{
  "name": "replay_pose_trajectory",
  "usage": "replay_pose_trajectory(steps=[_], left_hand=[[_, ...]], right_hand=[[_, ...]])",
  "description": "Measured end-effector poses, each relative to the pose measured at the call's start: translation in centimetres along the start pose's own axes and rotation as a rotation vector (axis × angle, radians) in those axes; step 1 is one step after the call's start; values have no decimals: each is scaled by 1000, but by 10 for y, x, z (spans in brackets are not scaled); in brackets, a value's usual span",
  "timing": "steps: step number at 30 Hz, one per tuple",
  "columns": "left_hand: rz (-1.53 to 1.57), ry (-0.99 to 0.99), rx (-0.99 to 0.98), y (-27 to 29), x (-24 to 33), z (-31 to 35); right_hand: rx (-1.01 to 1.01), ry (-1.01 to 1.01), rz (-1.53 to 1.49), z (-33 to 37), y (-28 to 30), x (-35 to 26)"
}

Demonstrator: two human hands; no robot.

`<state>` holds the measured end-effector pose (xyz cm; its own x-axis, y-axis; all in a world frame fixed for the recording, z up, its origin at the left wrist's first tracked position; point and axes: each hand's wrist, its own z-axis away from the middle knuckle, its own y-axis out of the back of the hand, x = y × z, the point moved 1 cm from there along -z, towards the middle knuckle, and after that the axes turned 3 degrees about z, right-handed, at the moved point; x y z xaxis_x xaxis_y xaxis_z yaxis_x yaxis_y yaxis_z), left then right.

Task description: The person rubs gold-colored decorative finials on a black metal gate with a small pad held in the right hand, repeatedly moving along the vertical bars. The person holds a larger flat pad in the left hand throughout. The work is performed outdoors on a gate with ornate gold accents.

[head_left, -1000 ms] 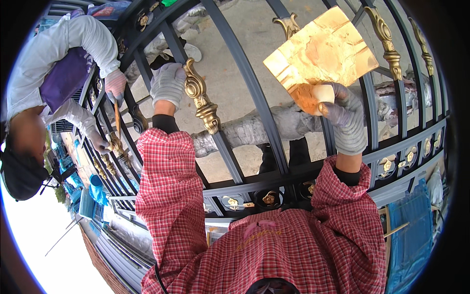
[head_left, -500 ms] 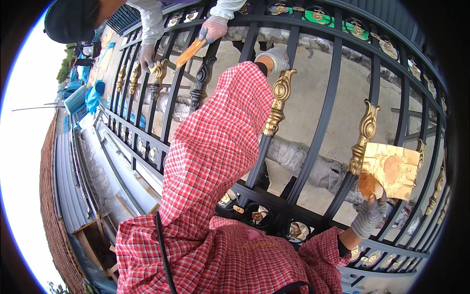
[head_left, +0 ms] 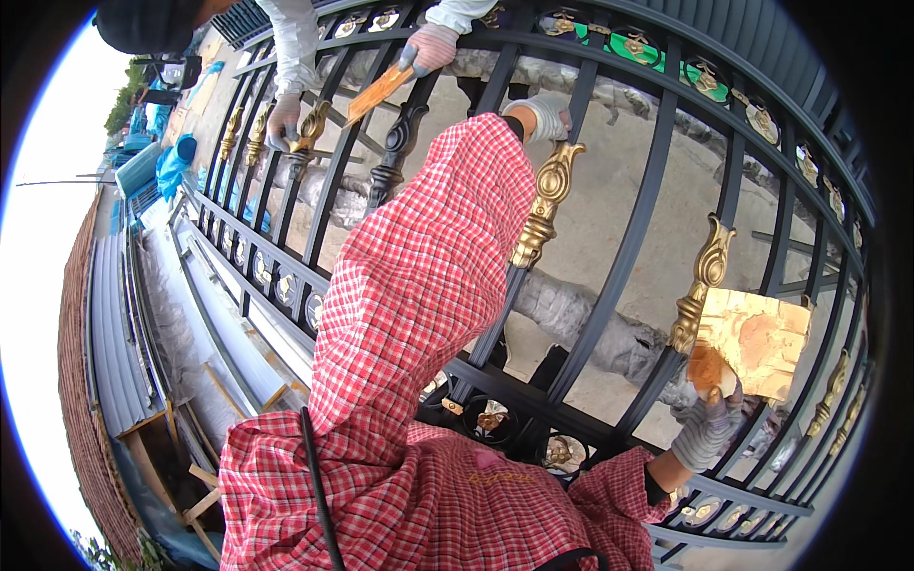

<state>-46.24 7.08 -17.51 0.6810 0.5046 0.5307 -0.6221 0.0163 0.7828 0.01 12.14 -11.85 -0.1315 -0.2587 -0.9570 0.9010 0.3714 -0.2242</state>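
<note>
A black metal fence with gold ornaments lies across the view. My left hand [head_left: 545,118], in a pale knitted glove, is closed round a black fence bar [head_left: 583,93], just above a gold ornament [head_left: 549,195]. Its palm side is hidden. At the right, my right hand [head_left: 706,428], in a striped glove, grips the lower corner of a square gold-smeared board [head_left: 757,343]. An orange-brown patch shows at that corner, beside my fingers. The board is held over the fence, next to another gold ornament [head_left: 705,281].
Across the fence a co-worker in white sleeves holds a flat wooden-looking piece [head_left: 378,92] in one gloved hand [head_left: 433,49], the other hand [head_left: 283,122] at a gold ornament. An ungilded black ornament [head_left: 392,152] stands between us. Metal sheets [head_left: 124,333] and wooden frames lie at the left.
The view has shifted slightly. My left hand stays at the same bar, and the board in my right hand sits a little closer to the ornament beside it.
</note>
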Motion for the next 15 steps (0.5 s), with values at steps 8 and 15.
replay_pose_trajectory(steps=[8, 15], left_hand=[[-25, 13, -1, 0, 2, -6], [-5, 36, 40, -9, -11, -6]], right_hand=[[3, -11, 25, 1, -5, -6], [-48, -32, 32, 0, -17, -12]])
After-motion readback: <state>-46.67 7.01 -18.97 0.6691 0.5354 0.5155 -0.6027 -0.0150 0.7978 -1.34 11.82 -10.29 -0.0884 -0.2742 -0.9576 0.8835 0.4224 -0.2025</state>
